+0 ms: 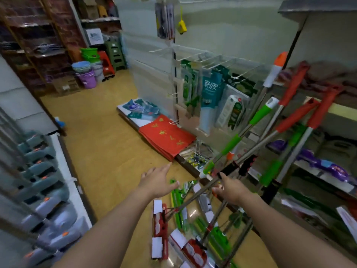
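Mops (231,141) stand bundled at the right of the head view. Their thin steel poles cross one another as they lean against a metal shelf rack (318,171). Smooth plastic sleeves in green, red and black wrap the shiny tubes, and one pole ends in an orange cap. The flat, oblong mop heads (179,215), green or red with white labels, rest on the glossy yellow floor (100,132) just beneath the hands.

The left hand (158,180) is stretched out flat with straight fingers over the floor, holding nothing. The right hand (229,187) is spread wide with loosely bent fingers; its forefinger lies by a black grip on one pole, though I cannot tell if they touch.

Beyond them lie flat red bags (166,136) with gold print. Farther back, round plastic buckets (87,74) are stacked.
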`<state>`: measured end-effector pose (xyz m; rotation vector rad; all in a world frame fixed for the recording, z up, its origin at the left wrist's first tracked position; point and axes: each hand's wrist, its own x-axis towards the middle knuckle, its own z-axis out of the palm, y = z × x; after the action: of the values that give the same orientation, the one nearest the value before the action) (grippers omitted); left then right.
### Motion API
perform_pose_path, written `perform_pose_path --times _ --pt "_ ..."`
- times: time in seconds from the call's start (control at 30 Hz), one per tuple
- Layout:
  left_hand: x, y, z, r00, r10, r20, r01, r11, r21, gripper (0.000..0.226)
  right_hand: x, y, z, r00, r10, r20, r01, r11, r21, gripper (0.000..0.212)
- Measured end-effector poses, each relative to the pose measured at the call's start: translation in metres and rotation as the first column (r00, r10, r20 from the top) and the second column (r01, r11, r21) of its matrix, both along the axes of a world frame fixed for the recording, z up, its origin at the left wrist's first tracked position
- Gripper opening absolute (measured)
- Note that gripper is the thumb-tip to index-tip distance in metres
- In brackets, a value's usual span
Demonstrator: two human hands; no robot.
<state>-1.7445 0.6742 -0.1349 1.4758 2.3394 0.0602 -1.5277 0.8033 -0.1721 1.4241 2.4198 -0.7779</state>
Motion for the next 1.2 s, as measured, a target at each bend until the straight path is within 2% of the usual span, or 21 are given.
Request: perform_pose_path --times 0.17,0.3,0.4,0.57,0.7,0.8,0.9,0.97,1.03,1.13,1.2 --pt "-0.057 0.006 -0.004 0.995 -0.079 0.054 0.083 0.995 -0.062 0.088 -0.044 -0.017 -0.002 0.996 -0.092 0.014 0.092 0.996 0.002 0.063" --pt "-0.075 0.011 -0.010 0.986 -0.107 0.130 0.112 0.993 -0.038 0.086 -0.058 -0.025 0.002 0.990 -0.143 0.002 0.143 0.990 -0.004 0.069" --pt "-0.075 0.018 -0.008 0.979 -0.134 0.150 0.132 0.991 0.026 0.084 -0.060 -0.025 0.008 0.983 -0.184 -0.014 0.185 0.982 0.049 0.071" --pt "-0.068 0.033 0.001 0.982 -0.161 0.100 0.153 0.985 0.083 0.084 -0.060 -0.021 0.016 0.952 -0.256 -0.168 0.273 0.958 0.088 0.071" --pt "-0.051 0.041 -0.001 0.975 -0.165 0.146 0.138 0.974 0.177 0.081 -0.048 -0.022 0.014 0.824 -0.438 -0.361 0.463 0.886 -0.018 0.075" --pt "-0.039 0.050 -0.002 0.961 -0.151 0.231 0.094 0.966 0.239 0.071 -0.033 -0.021 0.013 0.700 -0.587 -0.408 0.582 0.799 -0.150 0.076" --pt "-0.035 0.067 -0.003 0.943 -0.171 0.285 0.106 0.967 0.231 0.043 -0.023 -0.015 0.011 0.595 -0.682 -0.426 0.646 0.721 -0.251 0.069" --pt "-0.040 0.084 -0.003 0.937 -0.205 0.282 0.145 0.965 0.219 0.020 -0.023 -0.007 0.011 0.502 -0.741 -0.446 0.693 0.653 -0.306 0.058" --pt "-0.051 0.102 -0.004 0.928 -0.240 0.284 0.186 0.961 0.204 0.007 -0.029 0.002 0.009 0.415 -0.773 -0.479 0.711 0.605 -0.360 0.046" --pt "-0.079 0.132 -0.007 0.914 -0.313 0.257 0.262 0.941 0.212 0.015 -0.051 0.015 0.003 0.422 -0.771 -0.478 0.752 0.592 -0.291 0.034" --pt "-0.101 0.153 -0.007 0.893 -0.357 0.274 0.302 0.927 0.224 0.019 -0.072 0.025 -0.003 0.470 -0.776 -0.420 0.792 0.581 -0.188 0.037"
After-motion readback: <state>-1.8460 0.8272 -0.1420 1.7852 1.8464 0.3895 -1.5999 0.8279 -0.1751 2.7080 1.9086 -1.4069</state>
